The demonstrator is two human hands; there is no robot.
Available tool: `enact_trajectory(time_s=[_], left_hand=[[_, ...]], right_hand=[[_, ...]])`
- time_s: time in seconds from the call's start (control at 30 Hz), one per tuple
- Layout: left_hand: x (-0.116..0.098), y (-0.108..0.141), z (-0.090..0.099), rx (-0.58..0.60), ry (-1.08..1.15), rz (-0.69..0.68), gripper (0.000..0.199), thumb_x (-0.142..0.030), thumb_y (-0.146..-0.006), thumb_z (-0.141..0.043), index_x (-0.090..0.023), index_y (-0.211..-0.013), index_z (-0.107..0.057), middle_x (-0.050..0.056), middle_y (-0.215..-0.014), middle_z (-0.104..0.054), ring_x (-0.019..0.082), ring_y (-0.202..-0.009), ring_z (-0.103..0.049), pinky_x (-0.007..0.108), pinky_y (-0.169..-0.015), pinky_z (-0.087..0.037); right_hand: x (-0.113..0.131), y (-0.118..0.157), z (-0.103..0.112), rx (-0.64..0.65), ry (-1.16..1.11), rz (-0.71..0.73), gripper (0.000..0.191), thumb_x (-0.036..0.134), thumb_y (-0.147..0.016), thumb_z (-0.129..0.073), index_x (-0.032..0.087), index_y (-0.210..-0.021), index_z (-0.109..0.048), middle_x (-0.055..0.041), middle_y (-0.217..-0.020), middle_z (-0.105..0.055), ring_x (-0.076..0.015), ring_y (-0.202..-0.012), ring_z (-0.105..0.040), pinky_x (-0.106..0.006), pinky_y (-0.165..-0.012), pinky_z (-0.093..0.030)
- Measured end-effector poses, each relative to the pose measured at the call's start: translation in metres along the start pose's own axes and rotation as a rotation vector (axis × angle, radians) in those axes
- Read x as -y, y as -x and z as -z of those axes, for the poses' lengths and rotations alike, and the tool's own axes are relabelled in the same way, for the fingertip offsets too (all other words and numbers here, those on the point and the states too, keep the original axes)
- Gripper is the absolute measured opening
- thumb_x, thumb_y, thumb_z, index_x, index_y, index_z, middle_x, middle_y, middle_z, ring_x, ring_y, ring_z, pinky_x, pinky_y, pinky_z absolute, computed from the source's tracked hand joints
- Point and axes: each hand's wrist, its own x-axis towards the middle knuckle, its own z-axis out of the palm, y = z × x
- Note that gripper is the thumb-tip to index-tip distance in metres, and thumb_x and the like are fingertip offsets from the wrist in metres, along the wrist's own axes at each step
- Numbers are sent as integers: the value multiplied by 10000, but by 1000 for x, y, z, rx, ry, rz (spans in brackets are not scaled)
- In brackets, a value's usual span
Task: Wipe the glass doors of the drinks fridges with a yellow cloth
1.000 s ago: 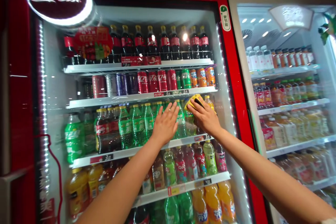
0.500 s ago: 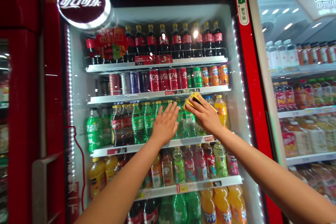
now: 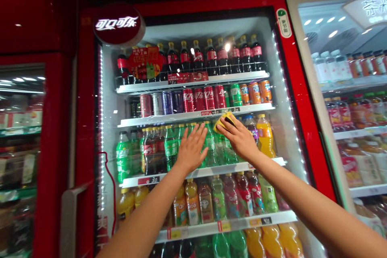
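Note:
My left hand (image 3: 192, 148) lies flat against the glass door (image 3: 193, 24) of a red drinks fridge, its fingers stretched out and pointing up. To its right, my right hand (image 3: 240, 139) presses a yellow cloth (image 3: 220, 124) with a black patch to the same glass. The fingers lie over the cloth and hide part of it. Behind the glass, at the height of both hands, stand green soda bottles (image 3: 211, 145) and an orange drink bottle (image 3: 266, 135). Just above the cloth runs a white shelf edge (image 3: 169, 117) under a row of cans.
A vertical grey door handle (image 3: 69, 221) juts out at the lower left. Next to the fridge on the right is a pale-framed fridge (image 3: 305, 88) full of bottles; another red fridge (image 3: 56, 149) stands on the left. A round lit sign (image 3: 117, 24) sits at the upper left.
My view has shifted, so the fridge appears farther right and lower. Against the shelves, my right hand with the cloth has slid a little left. My left hand stays on the glass.

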Motion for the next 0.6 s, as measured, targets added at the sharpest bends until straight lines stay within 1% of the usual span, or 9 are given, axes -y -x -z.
enact_trajectory(time_s=[0.07,0.13,0.23,0.3,0.33,0.4,0.47,0.53,0.6], left_hand=[[12,7,2,-4,-10,5,740,-490,-1022,-458,-173,-1649,-226,82,-1715,-281,251,-1598,-238,517,-1318,-143],[24,14,4,-13,-15,19,732,-489,-1023,-458,-167,-1645,-243,86,-1711,-286,254,-1595,-246,518,-1316,-150],[39,21,6,-31,-11,24,700,-493,-1031,-443,-172,-1633,-286,86,-1705,-300,256,-1591,-259,520,-1310,-176],[45,25,6,-42,-7,12,689,-493,-1033,-441,-183,-1631,-296,81,-1701,-312,257,-1589,-265,523,-1308,-186],[47,27,5,-45,-4,3,688,-491,-1033,-443,-187,-1632,-295,80,-1700,-316,257,-1589,-266,523,-1308,-186],[51,32,6,-47,4,-4,686,-483,-1035,-442,-185,-1633,-289,82,-1700,-314,253,-1588,-269,519,-1311,-180],[55,38,7,-45,10,12,680,-470,-1036,-443,-180,-1632,-287,85,-1700,-312,249,-1588,-269,516,-1314,-173],[62,45,9,-42,16,34,670,-458,-1035,-450,-188,-1628,-296,81,-1695,-326,248,-1588,-270,519,-1315,-171],[71,52,11,-37,17,43,655,-459,-1035,-454,-197,-1620,-319,79,-1687,-346,254,-1585,-278,528,-1313,-177]], right_hand=[[-9,-3,1,-46,13,-70,799,9,-961,-450,438,-1616,-288,50,-1656,-399,-278,-1595,-217,-607,-1247,-382],[-8,-20,-3,-119,19,-162,810,3,-954,-443,433,-1621,-282,36,-1659,-395,-301,-1597,-204,-640,-1233,-388],[16,-51,-19,-185,9,-217,807,13,-952,-452,369,-1647,-246,-4,-1670,-377,-323,-1605,-161,-642,-1245,-373],[38,-58,-28,-177,-4,-192,785,47,-966,-474,356,-1650,-243,-9,-1669,-376,-320,-1606,-160,-633,-1257,-364],[47,-55,-31,-163,-9,-159,771,63,-974,-483,363,-1646,-255,-1,-1664,-385,-311,-1604,-173,-619,-1262,-366],[56,-38,-31,-125,-15,-60,741,79,-983,-495,383,-1629,-297,24,-1648,-418,-285,-1597,-210,-580,-1269,-378],[53,-16,-24,-86,-12,28,721,72,-986,-493,400,-1609,-339,41,-1624,-457,-268,-1586,-251,-553,-1260,-402],[41,-3,-16,-69,3,33,728,49,-985,-474,421,-1598,-353,45,-1603,-489,-267,-1574,-285,-564,-1236,-426],[30,-8,-13,-91,26,-45,755,28,-982,-448,443,-1602,-329,40,-1597,-498,-279,-1570,-296,-594,-1210,-442]])
